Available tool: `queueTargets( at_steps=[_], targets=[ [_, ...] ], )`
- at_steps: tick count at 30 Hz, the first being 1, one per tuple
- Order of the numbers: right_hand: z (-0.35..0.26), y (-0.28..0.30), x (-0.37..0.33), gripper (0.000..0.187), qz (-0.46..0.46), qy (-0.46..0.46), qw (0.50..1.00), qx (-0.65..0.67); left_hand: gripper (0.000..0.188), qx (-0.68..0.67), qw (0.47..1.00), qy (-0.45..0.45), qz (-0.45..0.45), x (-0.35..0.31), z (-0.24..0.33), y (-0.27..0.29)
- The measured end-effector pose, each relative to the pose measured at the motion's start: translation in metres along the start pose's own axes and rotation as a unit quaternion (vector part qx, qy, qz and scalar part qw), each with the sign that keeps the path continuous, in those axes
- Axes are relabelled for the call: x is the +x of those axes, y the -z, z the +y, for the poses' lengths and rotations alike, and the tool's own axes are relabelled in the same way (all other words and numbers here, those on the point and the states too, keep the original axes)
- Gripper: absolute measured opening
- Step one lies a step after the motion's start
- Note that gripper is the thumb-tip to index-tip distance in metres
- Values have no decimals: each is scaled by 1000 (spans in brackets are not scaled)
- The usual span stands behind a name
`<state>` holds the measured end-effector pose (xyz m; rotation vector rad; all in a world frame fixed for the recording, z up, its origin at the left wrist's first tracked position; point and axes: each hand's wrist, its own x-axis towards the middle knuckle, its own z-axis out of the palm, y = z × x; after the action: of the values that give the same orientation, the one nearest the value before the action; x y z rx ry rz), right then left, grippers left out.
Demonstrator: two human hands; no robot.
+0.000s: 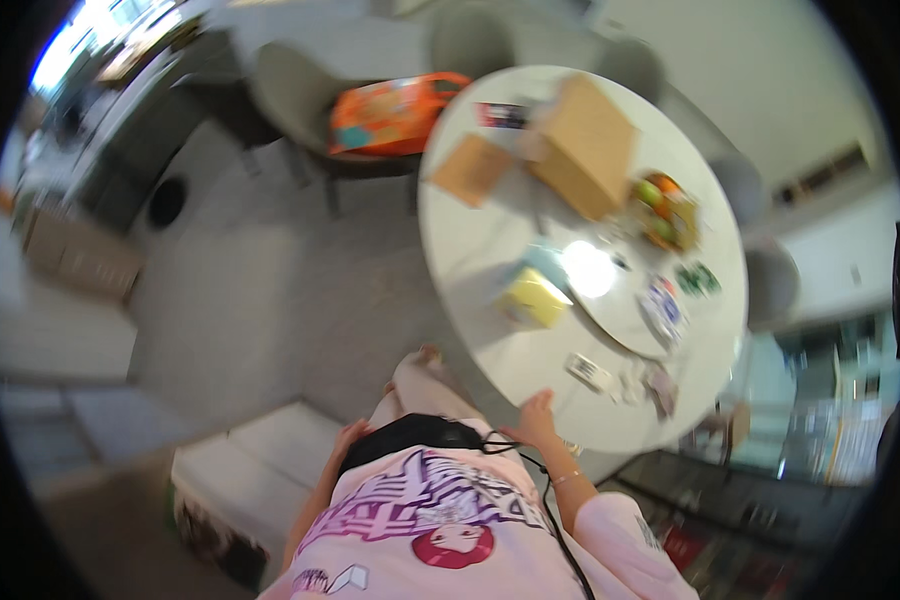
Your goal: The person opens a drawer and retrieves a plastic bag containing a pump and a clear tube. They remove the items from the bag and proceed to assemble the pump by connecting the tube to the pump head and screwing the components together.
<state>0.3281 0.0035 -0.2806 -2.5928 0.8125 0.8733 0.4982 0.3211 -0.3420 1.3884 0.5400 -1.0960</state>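
Out well ahead of the right hand (pixel 538 424) stands a big cardboard box (pixel 588 150), a flat brown sheet (pixel 472 170) just to its left, and there, ahead and to that hand's right, comes a basket (pixel 688 222) with green and orange fruit (pixel 648 193), a white-and-blue packet (pixel 662 310) nearer in. Swing to far ahead and left of the same hand, and here's a bright orange bag (pixel 385 115) on a grey chair (pixel 290 85)! Ahead and left of the left hand (pixel 353 433), a dark round object (pixel 168 202) sits on the floor (pixel 290 260), a brown carton (pixel 80 255) farther left.
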Motion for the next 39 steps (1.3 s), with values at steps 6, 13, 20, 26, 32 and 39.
queueTargets(
  at_steps=[6,13,20,26,32,39],
  targets=[
    [-11,4,-12,95,10,-5,997,79,30,114,992,36,-44,10,16,8],
    [0,-5,-22,71,85,94,978,164,29,244,967,33,-67,4,24,-18],
    [33,-44,-65,40,134,158,883,421,28,210,976,49,-23,-31,-17,-89],
    [143,-109,-151,35,36,9,912,409,33,103,991,79,-20,-19,-81,-75],
    [230,-195,-230,37,132,-282,830,463,29,233,965,44,-108,-78,-30,-215],
    [204,-206,-291,27,227,-405,618,634,34,539,707,-350,-294,-72,-34,-366]
  ],
)
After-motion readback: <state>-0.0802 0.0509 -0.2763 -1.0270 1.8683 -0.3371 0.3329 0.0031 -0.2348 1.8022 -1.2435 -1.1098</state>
